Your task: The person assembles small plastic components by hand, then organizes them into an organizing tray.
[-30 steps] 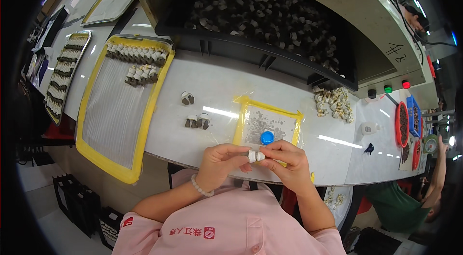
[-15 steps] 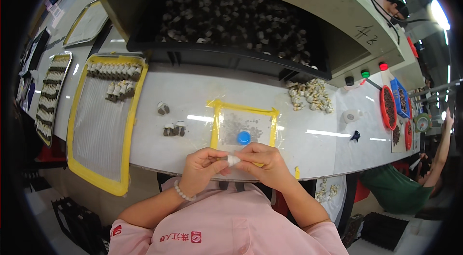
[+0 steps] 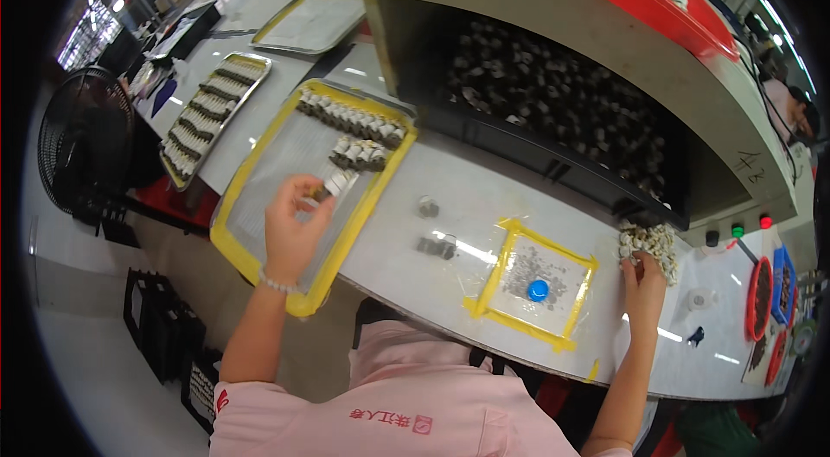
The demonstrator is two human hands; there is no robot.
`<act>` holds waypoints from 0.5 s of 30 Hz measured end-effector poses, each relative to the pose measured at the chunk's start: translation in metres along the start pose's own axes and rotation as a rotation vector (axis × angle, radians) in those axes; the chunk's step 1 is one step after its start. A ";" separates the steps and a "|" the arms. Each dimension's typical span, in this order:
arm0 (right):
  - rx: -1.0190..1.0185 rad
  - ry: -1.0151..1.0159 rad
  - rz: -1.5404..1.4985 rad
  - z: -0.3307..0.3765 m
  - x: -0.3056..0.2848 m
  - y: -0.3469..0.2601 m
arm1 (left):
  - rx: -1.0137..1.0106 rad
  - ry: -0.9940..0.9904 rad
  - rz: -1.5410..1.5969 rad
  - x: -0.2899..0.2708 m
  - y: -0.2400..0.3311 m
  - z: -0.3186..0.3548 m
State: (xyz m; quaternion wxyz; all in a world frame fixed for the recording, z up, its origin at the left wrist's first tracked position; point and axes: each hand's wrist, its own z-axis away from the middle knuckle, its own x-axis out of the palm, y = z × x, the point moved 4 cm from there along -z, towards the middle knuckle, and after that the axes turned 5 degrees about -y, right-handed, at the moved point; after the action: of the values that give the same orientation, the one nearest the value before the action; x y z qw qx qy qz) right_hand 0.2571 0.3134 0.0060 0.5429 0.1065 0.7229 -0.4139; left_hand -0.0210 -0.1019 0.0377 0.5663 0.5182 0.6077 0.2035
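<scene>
My left hand (image 3: 294, 223) is over the yellow-edged mesh tray (image 3: 259, 262) and holds a small white cylindrical part (image 3: 335, 184) near a short row of the same parts (image 3: 361, 153). A longer row (image 3: 350, 118) lies along the tray's far end. My right hand (image 3: 644, 284) reaches right to a heap of small white parts (image 3: 650, 242) and its fingers touch the heap's near edge. Between my hands lies a clear mat with a yellow tape border (image 3: 529, 284) and a blue cap (image 3: 538, 289) on it.
A few loose parts (image 3: 434, 245) lie on the white bench. A dark bin full of parts (image 3: 553, 111) sits behind under a shelf. More trays (image 3: 207, 124) stand at the left, a fan (image 3: 82, 146) beyond them. Red containers (image 3: 761, 301) are at the right.
My hands were together over the yellow-bordered mat holding a white part. Now they have parted: the left carried the part to the mesh tray, the right went to the heap.
</scene>
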 end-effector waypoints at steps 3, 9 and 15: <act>-0.039 -0.079 -0.058 -0.004 0.008 -0.004 | 0.034 0.071 -0.241 -0.025 -0.027 -0.035; 0.039 -0.096 -0.233 0.010 0.011 -0.011 | 0.046 -0.038 -0.347 -0.013 -0.068 -0.068; -0.118 -0.046 -0.187 0.027 0.010 -0.025 | 0.154 -0.126 -0.495 -0.005 -0.053 -0.062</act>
State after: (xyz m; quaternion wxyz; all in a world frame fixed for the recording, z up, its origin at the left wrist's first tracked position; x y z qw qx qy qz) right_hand 0.2575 0.2756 0.0078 0.5238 -0.0030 0.7400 -0.4218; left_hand -0.0990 -0.1050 0.0126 0.5945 0.4070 0.6932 -0.0210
